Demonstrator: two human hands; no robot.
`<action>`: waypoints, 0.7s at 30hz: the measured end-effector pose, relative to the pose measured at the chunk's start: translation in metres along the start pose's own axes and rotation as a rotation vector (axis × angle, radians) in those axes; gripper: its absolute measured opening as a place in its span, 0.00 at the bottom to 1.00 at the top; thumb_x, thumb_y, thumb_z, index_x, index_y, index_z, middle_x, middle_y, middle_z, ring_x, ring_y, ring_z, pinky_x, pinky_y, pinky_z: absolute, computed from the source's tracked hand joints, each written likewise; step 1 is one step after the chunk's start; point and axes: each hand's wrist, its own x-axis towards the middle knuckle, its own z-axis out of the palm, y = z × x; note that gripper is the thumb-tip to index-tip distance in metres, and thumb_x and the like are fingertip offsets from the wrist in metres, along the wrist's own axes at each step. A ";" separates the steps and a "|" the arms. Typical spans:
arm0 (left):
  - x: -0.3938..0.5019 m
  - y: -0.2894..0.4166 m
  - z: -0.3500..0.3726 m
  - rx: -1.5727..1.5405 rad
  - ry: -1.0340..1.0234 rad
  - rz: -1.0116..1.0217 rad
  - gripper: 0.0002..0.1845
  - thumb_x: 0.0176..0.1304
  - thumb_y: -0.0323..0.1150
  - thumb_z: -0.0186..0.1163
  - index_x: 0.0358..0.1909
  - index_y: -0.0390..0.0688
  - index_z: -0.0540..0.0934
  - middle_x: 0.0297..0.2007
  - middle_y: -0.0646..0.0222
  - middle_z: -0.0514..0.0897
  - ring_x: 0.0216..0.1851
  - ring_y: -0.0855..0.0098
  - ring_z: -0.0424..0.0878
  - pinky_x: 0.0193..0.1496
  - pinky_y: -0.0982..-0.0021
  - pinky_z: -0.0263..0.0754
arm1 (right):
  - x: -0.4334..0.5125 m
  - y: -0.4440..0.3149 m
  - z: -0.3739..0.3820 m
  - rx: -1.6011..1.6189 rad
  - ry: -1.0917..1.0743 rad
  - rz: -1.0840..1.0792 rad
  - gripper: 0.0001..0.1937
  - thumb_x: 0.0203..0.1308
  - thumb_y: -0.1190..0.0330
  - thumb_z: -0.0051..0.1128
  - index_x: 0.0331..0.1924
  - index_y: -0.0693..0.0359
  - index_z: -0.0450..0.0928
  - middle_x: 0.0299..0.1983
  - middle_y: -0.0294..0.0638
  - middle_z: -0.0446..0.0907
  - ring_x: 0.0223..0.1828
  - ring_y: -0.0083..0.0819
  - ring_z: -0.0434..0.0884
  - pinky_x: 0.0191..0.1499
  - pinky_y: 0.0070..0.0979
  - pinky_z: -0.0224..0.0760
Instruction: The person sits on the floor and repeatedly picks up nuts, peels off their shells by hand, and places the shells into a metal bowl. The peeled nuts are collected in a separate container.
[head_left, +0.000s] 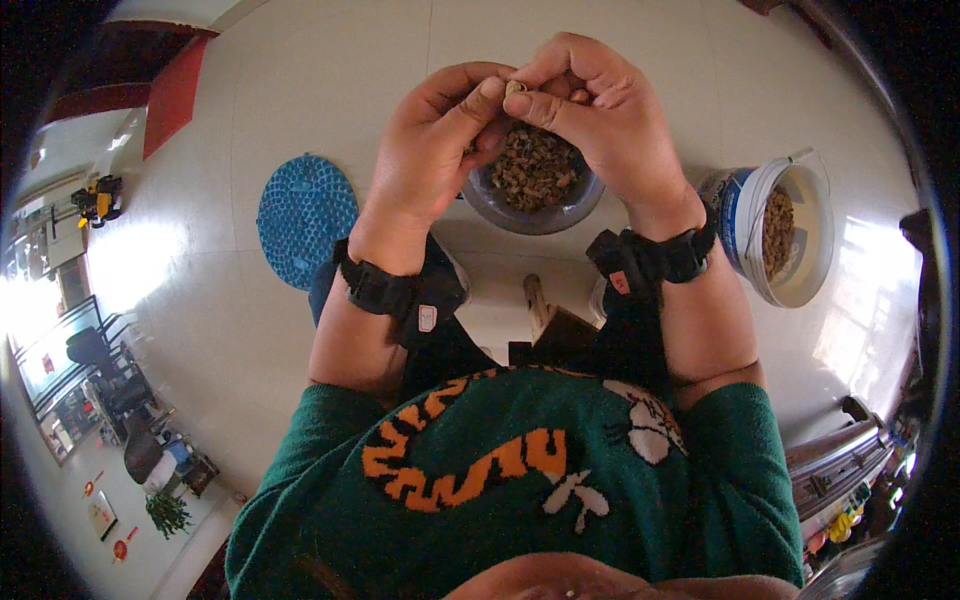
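My left hand (442, 139) and my right hand (600, 112) meet over a bowl (529, 217) on the floor. Between their thumbs and fingertips is a small pale tan piece, possibly a peanut in its shell (515, 88); both hands grip it. Another small reddish-brown bit (580, 96) shows among the right hand's fingers. Brown, shell-like pieces (532, 169) fill much of the bowl, whose far side is hidden by my hands. To the right stands a white plastic bucket (814, 247) with more tan-brown pieces (778, 232) inside. Each wrist wears a black strap with a device.
A blue, bumpy round mat (308, 221) lies on the tiled floor left of the bowl. Part of a wooden stool (566, 334) shows between my legs. Dark carved wooden furniture (836, 469) stands at the lower right. A yellow toy vehicle (97, 201) and a potted plant (167, 514) are far left.
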 end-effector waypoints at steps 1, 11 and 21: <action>0.001 0.000 -0.001 -0.031 -0.025 0.007 0.15 0.75 0.37 0.58 0.53 0.36 0.81 0.29 0.78 0.77 0.26 0.85 0.67 0.25 0.81 0.57 | 0.000 -0.001 0.002 0.026 0.013 0.017 0.05 0.64 0.75 0.66 0.41 0.61 0.80 0.33 0.29 0.83 0.38 0.13 0.81 0.43 0.12 0.74; 0.007 -0.002 0.008 -0.111 0.112 0.050 0.12 0.75 0.34 0.57 0.53 0.39 0.80 0.29 0.78 0.78 0.26 0.86 0.69 0.25 0.82 0.58 | 0.006 0.000 0.001 -0.441 0.046 0.010 0.08 0.63 0.75 0.66 0.45 0.62 0.80 0.28 0.27 0.80 0.31 0.09 0.75 0.34 0.11 0.67; 0.007 0.001 0.006 0.124 0.097 0.124 0.12 0.75 0.33 0.56 0.54 0.41 0.82 0.28 0.80 0.78 0.24 0.88 0.68 0.25 0.84 0.59 | 0.010 -0.001 0.007 -0.350 0.105 -0.032 0.12 0.57 0.66 0.72 0.38 0.64 0.82 0.24 0.35 0.78 0.25 0.19 0.74 0.29 0.21 0.68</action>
